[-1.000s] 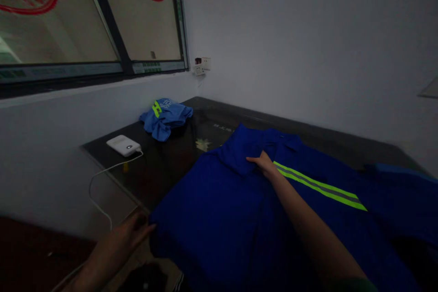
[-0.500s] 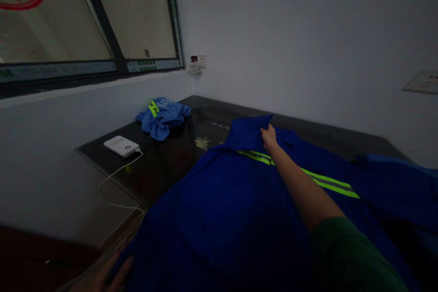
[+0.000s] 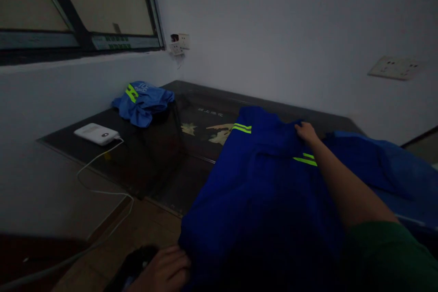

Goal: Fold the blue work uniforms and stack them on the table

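Note:
A dark blue work garment (image 3: 270, 182) with yellow-green reflective stripes lies spread over the dark table (image 3: 191, 100) in front of me. My right hand (image 3: 305, 132) reaches far forward and grips the cloth at its upper edge, near a stripe. My left hand (image 3: 164, 270) is low at the bottom of the view, fingers closed on the garment's near left hem. The garment's middle bulges up between the two hands.
A crumpled lighter blue garment (image 3: 143, 101) lies at the table's far left corner. A white power bank (image 3: 96, 133) with a white cable (image 3: 102, 182) sits near the left edge. Wall sockets (image 3: 179, 44) and a window (image 3: 75, 4) are behind.
My right hand carried the upper part of the garment to the right. My left hand shifted right along the near hem and closed on it. The view turned right and down.

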Demonstrator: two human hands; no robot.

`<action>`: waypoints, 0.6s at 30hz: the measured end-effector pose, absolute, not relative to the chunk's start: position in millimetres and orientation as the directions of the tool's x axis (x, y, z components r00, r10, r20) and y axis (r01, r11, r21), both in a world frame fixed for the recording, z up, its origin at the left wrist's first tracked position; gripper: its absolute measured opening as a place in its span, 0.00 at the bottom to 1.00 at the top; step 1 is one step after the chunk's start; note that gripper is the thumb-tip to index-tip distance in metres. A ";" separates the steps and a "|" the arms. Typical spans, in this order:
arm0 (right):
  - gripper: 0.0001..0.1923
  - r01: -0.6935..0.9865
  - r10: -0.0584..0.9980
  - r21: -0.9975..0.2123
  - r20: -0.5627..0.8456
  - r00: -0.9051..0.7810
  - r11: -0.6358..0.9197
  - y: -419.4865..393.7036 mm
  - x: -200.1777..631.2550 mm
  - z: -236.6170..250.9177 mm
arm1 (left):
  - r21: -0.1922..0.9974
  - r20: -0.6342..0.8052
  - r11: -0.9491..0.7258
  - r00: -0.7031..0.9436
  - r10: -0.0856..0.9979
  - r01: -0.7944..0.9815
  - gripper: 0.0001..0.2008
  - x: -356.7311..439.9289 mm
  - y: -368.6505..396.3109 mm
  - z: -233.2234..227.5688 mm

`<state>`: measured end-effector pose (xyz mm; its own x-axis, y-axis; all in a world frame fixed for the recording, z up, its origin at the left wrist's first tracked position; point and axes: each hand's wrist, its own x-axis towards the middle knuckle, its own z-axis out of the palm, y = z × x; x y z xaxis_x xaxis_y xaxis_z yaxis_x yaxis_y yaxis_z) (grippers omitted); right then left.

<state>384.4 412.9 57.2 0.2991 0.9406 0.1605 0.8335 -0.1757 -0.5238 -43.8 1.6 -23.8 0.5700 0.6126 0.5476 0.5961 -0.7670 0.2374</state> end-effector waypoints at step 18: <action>0.32 0.957 0.946 -0.181 0.195 0.260 -0.226 381.4 364.4 37.6 | 0.203 0.598 -0.749 0.526 0.605 0.630 0.12 -5.2 -17.2 -76.5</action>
